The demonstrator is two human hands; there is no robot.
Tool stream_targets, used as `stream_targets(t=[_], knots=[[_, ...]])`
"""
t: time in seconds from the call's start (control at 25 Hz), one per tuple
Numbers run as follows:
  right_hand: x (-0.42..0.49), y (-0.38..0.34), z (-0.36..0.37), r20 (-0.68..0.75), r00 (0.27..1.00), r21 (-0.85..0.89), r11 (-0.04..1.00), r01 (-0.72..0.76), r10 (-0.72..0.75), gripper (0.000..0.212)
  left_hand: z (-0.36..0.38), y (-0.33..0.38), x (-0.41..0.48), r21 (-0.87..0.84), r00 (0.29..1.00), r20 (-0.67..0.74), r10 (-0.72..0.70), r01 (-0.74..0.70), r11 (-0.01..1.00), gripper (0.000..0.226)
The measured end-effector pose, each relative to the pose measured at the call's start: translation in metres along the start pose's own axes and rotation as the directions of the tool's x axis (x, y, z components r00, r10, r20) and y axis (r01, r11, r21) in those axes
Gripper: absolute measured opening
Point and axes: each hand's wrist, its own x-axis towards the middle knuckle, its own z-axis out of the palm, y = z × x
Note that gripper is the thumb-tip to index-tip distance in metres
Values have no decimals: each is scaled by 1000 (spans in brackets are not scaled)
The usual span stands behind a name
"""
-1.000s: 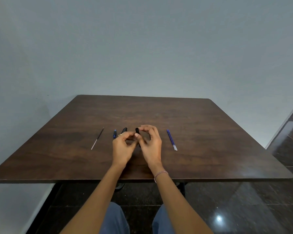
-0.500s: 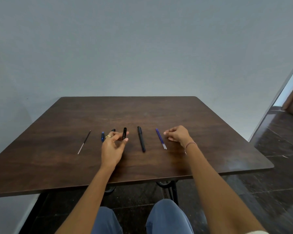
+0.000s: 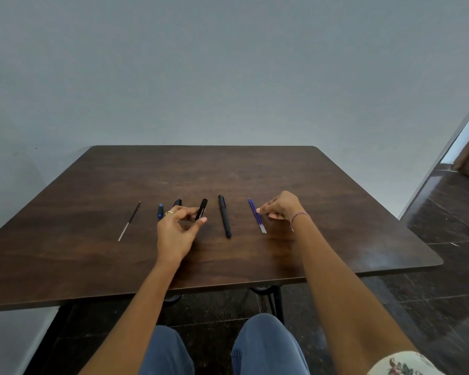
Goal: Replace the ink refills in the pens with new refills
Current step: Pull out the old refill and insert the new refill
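My left hand [image 3: 177,230] pinches a short black pen barrel [image 3: 202,209] between thumb and fingers, just above the dark wooden table [image 3: 92,255]. My right hand [image 3: 281,205] has its curled fingertips on the blue refills [image 3: 257,219] lying to the right; two thin refills lie side by side there. A whole black pen [image 3: 224,219] lies between my hands. Left of my left hand lie another black pen part [image 3: 177,203], a small blue piece [image 3: 160,211], and a thin used refill [image 3: 129,221] at the far left.
The table's near edge [image 3: 173,289] runs just above my knees. A plain grey wall stands behind the table. Dark glossy floor tiles [image 3: 444,226] and a doorway lie to the right.
My hands have separated: the right hand laid the black pen on the table and moved right to the blue refills. The left hand keeps the short black barrel.
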Motion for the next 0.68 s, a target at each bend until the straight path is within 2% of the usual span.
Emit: stream_targets(t=[0.24, 0.36, 0.48, 0.56, 0.68], knots=[[4, 7, -2, 13, 1000, 15, 1000, 27, -27, 8, -1, 1, -1, -8, 1000, 5, -2, 2, 1000, 30], [5, 8, -1, -20, 998, 21, 998, 52, -51, 21, -1, 2, -2, -20, 1000, -5, -6, 6, 1000, 30], [3, 8, 0, -35, 998, 0, 998, 57, -57, 22, -2, 2, -2, -17, 1000, -9, -6, 6, 1000, 31], [2, 7, 1, -52, 996, -102, 992, 73, -79, 14, -2, 2, -2, -8, 1000, -6, -10, 10, 1000, 32], [-2, 5, 3, -110, 984, -305, 947, 103, -142, 30, -2, 2, -2, 4, 1000, -1, -13, 13, 1000, 32]])
